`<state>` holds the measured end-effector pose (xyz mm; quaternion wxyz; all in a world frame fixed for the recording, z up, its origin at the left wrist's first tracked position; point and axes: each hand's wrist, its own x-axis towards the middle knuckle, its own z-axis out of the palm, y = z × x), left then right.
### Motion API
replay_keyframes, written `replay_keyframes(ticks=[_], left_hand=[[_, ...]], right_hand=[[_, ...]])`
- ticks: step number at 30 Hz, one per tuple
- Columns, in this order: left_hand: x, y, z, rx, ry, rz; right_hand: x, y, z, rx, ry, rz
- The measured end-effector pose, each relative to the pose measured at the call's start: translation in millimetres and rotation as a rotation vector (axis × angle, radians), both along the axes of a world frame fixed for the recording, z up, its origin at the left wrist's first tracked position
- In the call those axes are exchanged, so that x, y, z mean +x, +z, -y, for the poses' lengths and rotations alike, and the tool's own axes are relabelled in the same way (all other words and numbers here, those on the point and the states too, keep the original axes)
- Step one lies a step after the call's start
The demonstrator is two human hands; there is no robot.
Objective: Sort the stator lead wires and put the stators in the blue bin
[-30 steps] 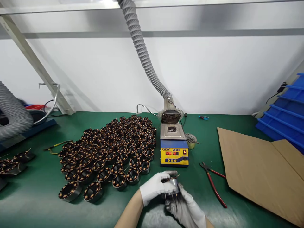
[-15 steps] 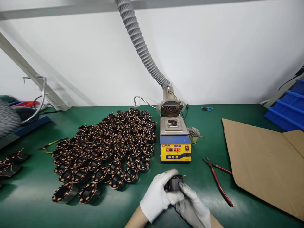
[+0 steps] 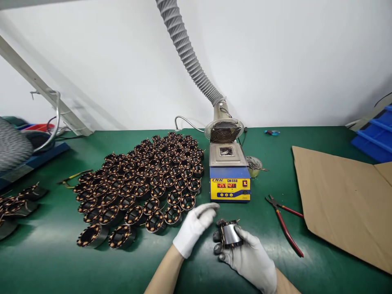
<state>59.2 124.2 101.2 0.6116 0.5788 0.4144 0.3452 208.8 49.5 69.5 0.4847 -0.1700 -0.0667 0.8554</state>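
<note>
My right hand (image 3: 252, 257), in a white glove with dark-stained fingertips, is closed around a motor stator (image 3: 232, 235). That stator is a short steel ring with copper windings at its edge and a thin wire end sticking out on top. Just left of it, my white-gloved left hand (image 3: 196, 226) is apart from the stator, its fingers stretched to the right and nothing seen in them. Many similar stators (image 3: 154, 221) stand in a dense group on the green table, left of my left hand. Directly ahead is a blue and yellow solder pot (image 3: 230, 184) with a red digital display.
A ribbed grey duct (image 3: 192, 61) comes down behind the solder pot. Beside the pot sits a small bowl (image 3: 253, 165). Red-handled pliers (image 3: 286, 230) lie to the right, near a cardboard sheet (image 3: 339, 204). Blue trays (image 3: 378, 134) are stacked far right; more stators (image 3: 23, 206) lie far left.
My left hand has let go of the stator and moved a little left and up. The right hand now holds it alone. The whole view has shifted slightly.
</note>
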Motion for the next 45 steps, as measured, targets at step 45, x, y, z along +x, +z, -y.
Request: replay_keyframes(ticks=[45], left_hand=[[14,-12.0,0,-0.357,0.371,0.451]], right_hand=[[0,-4.8,-2,-0.048,-0.039,-0.063]])
